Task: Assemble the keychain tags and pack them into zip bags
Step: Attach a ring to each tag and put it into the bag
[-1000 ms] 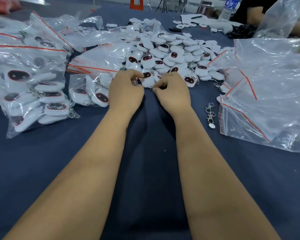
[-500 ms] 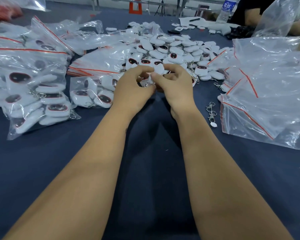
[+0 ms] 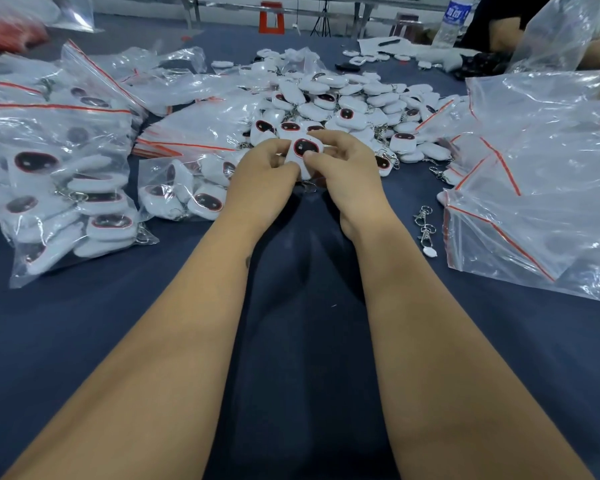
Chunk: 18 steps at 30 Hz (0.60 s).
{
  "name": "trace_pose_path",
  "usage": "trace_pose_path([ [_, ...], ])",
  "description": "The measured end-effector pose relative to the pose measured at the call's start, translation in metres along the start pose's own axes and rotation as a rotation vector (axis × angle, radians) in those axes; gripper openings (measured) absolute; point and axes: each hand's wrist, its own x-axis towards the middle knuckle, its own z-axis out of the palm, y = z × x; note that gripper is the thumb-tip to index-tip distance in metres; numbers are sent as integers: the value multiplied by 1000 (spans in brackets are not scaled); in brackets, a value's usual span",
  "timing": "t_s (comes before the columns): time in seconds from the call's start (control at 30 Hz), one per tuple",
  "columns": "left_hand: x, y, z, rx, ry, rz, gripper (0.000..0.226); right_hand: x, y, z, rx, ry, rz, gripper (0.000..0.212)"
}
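Observation:
A white keychain tag (image 3: 303,150) with a dark, red-rimmed oval face is held up between both hands at the near edge of the loose tag pile (image 3: 347,98). My left hand (image 3: 260,178) grips its left side with curled fingers. My right hand (image 3: 343,168) pinches its right side, thumb on the lower edge. A metal ring (image 3: 309,186) hangs below it, partly hidden. A small zip bag (image 3: 184,188) with a few tags lies just left of my left hand.
Filled zip bags (image 3: 59,174) are stacked at the left. Empty zip bags with red seals (image 3: 541,188) are heaped at the right. Loose metal clasps (image 3: 425,223) lie beside them. Another person's arm (image 3: 499,32) and a water bottle (image 3: 452,19) are at the far right.
Both hands were down on the cloth at the pile's edge; they picked up one tag, came together and now hold it face up between them.

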Motion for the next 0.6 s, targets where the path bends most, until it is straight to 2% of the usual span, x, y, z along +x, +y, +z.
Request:
trace_pose_path([
  [0.17,0,2,-1,-13,16,-3,10,1,-2,-1,74,6,24,22],
  [0.3,-2,3,0,14,-2,-22,18,-1,-2,0,16,-56,-31,28],
  [0.47,2,-1,-1,53,-24,-29,15,-1,-1,2,-6,-73,-8,30],
  [0.6,3,-2,-2,159,-55,1,3,1,1,3,-40,-59,6,27],
])
